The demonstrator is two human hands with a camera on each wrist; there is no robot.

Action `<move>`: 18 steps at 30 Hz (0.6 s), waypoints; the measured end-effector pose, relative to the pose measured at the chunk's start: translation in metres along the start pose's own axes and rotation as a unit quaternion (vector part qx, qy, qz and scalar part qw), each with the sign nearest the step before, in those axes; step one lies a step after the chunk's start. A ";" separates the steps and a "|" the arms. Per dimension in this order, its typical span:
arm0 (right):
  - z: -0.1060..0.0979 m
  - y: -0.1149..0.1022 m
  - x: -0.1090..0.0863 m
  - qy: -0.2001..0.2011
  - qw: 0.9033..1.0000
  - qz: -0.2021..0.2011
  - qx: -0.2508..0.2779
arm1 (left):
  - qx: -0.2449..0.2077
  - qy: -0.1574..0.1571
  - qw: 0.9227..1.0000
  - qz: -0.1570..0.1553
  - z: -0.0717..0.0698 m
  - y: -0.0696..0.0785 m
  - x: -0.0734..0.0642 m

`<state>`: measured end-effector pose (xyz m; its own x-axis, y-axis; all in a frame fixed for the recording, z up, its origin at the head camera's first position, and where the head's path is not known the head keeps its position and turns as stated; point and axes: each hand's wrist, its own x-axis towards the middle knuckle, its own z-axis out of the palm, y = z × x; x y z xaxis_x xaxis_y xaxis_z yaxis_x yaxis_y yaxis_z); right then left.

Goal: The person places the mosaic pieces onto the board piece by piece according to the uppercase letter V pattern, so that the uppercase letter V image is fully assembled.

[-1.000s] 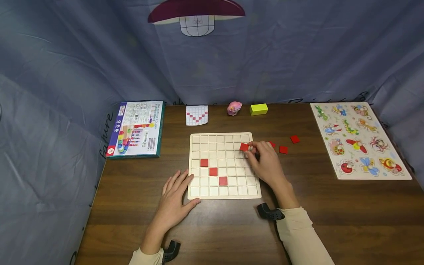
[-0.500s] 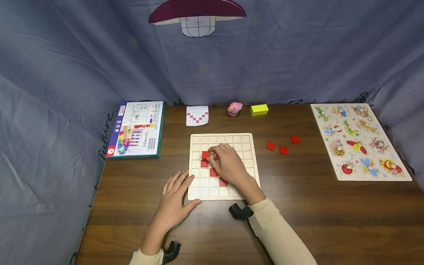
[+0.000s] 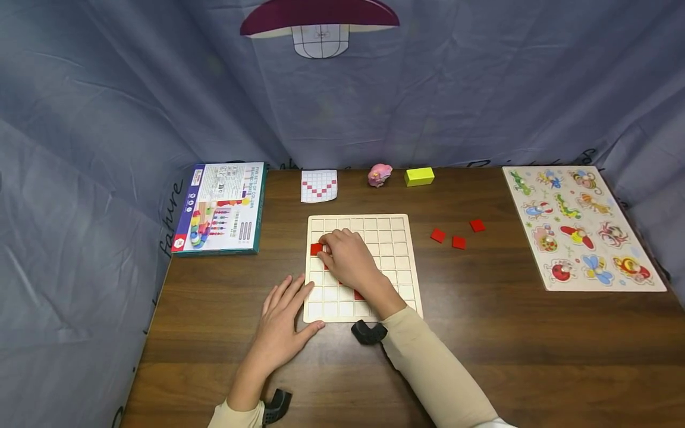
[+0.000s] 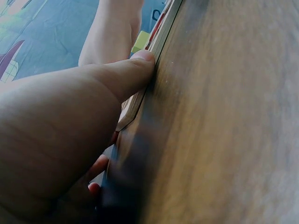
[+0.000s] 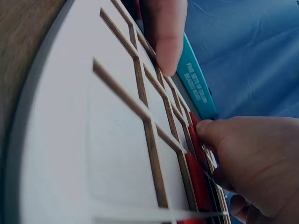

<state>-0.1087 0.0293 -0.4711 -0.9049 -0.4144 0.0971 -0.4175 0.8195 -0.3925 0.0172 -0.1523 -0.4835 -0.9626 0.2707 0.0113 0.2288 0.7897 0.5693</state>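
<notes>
A wooden grid board (image 3: 398,248) lies in the middle of the table. Over its left column, third row from the top, my right hand (image 3: 349,260) pinches a red square tile (image 3: 316,249) between thumb and fingers; whether the tile is fully down in its cell I cannot tell. Other red tiles sit in cells in a diagonal, mostly covered by that hand; one red tile on the board (image 3: 358,295) peeks out below it. My left hand (image 3: 280,321) lies with fingers spread at the board's lower left corner, its thumb (image 4: 135,70) against the front edge in the left wrist view.
Three loose red tiles (image 3: 437,236) lie right of the board. Behind it are a patterned grid card (image 3: 319,186), a pink figurine (image 3: 379,175) and a yellow block (image 3: 419,176). A bead-toy box (image 3: 219,208) stands left, an insect puzzle board (image 3: 583,229) right.
My right hand has carried a red tile from the board's right edge leftward to its left column. The left hand has stayed in place.
</notes>
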 end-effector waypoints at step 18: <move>-0.015 0.008 -0.011 0.018 1.000 0.006 0.005 | -0.005 -0.003 1.000 0.003 0.000 0.001 0.001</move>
<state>-0.1030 0.0465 -0.4617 -0.9125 -0.3893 0.1256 -0.4056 0.8208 -0.4022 0.0162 -0.1508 -0.4825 -0.9602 0.2792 0.0090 0.2329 0.7822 0.5778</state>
